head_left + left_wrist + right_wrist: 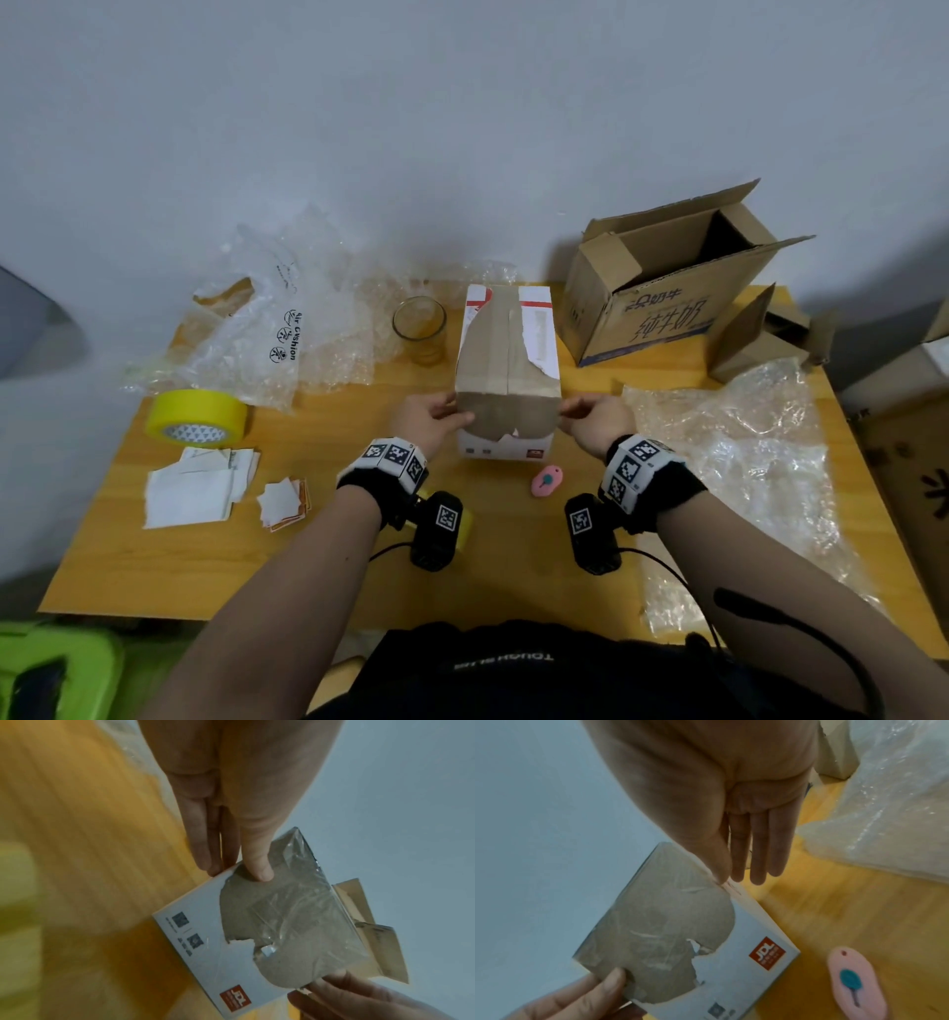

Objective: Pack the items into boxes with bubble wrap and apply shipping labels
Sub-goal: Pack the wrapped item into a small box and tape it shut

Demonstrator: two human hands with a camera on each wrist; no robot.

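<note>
Two hands on the small white box (506, 360), which stands mid-tabletop (318, 565) w/ its torn, taped top shut: left hand (429, 419) has its thumb on the near face and fingers along the left side, while right hand (598, 419) pinches the top right corner edge, other fingers straight. Risk imo: the worn skin could tear further if tape gets pulled hard. Box could also slide into the glass (419, 329) just behind-left, or onto the pink cutter (547, 480) near its front.
</note>
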